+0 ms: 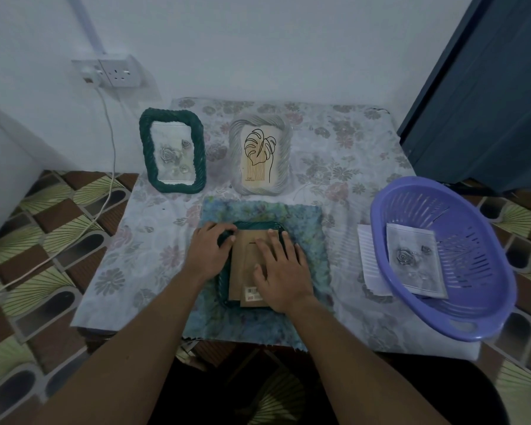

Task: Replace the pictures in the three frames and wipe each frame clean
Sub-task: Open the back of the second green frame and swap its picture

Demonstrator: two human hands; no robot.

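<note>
A dark green frame [224, 280] lies face down on a blue-green cloth [307, 222] in the middle of the table, its brown cardboard back [242, 256] up. My left hand [209, 250] grips the frame's upper left corner. My right hand [281, 265] lies flat on the cardboard back with fingers spread. Behind, a second green frame [172, 151] with a rose picture stands upright, and beside it a silver-grey frame [259, 154] with a leaf drawing.
A purple plastic basket [460, 314] at the right holds a rose picture [414, 262], with white paper [368, 259] under its left rim. The floral tablecloth [141, 262] covers the small table. A wall socket [120, 72] with a cable is at back left; a dark door [485, 102] at right.
</note>
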